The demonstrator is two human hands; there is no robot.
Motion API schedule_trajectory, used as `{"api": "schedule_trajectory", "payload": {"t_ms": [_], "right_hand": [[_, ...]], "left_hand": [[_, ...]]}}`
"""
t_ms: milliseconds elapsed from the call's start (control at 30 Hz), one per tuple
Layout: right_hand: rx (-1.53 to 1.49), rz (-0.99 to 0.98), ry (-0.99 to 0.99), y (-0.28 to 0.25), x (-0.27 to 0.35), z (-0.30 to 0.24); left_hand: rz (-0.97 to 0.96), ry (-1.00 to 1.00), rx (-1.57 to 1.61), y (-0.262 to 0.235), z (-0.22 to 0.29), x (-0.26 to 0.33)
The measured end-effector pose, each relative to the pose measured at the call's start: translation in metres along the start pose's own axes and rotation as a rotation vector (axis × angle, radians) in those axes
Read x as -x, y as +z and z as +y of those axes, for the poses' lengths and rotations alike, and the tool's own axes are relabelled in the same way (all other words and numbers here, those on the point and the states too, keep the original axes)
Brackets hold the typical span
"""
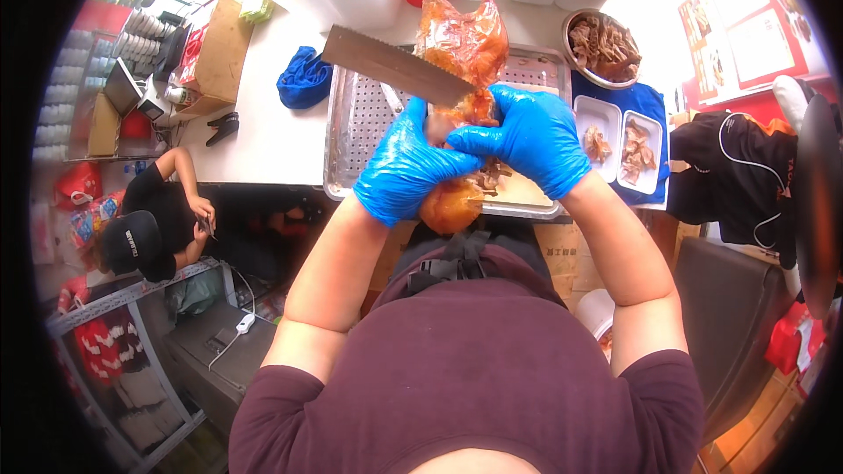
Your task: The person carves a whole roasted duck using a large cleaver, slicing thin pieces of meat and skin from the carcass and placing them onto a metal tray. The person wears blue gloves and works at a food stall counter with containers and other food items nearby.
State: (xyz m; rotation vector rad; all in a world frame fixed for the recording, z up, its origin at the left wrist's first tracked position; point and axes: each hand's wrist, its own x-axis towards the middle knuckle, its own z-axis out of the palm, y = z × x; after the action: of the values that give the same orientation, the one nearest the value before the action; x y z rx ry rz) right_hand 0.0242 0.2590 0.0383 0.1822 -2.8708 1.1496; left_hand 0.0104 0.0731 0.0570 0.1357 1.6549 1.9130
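Observation:
A glossy amber roast duck [462,39] is held over a metal tray, its body reaching away from me and a rounded end [451,204] hanging nearest me. Both my hands wear wet blue gloves. My left hand [408,162] is closed round the near left side of the duck. Pressed to its right side is my right hand [537,139], closed, its thumb across the meat. A broad knife [395,66] with a toothed upper edge lies across the duck, blade pointing left. It narrows toward my right hand's fingers, and its handle is hidden.
Beneath the duck lies a perforated metal tray [341,136] with a board. Right of it are a round bowl [572,60] of brown pieces and two white trays [583,158] of pieces on blue cloth. Another blue cloth [304,79] lies left. A seated person [145,228] in black is at left.

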Motion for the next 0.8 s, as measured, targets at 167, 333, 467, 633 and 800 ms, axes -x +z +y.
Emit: {"api": "schedule_trajectory", "payload": {"t_ms": [167, 333, 467, 633, 800], "right_hand": [[-0.11, -0.005, 0.027, 0.004, 0.004, 0.012], [-0.234, 0.034, 0.035, 0.009, 0.01, 0.018], [-0.194, 0.107, -0.124, 0.0, 0.013, 0.014], [-0.27, 0.125, -0.218, -0.015, 0.01, 0.001], [-0.719, 0.137, -0.073, -0.001, 0.017, 0.004]], "left_hand": [[0.011, -0.156, 0.063, 0.003, -0.005, -0.001], [-0.107, -0.179, 0.314, 0.004, -0.015, -0.005], [-0.054, -0.088, 0.222, 0.011, -0.018, -0.003], [-0.081, -0.129, 0.413, 0.007, -0.021, -0.005], [-0.097, -0.103, 0.428, 0.014, -0.006, -0.006]]}}
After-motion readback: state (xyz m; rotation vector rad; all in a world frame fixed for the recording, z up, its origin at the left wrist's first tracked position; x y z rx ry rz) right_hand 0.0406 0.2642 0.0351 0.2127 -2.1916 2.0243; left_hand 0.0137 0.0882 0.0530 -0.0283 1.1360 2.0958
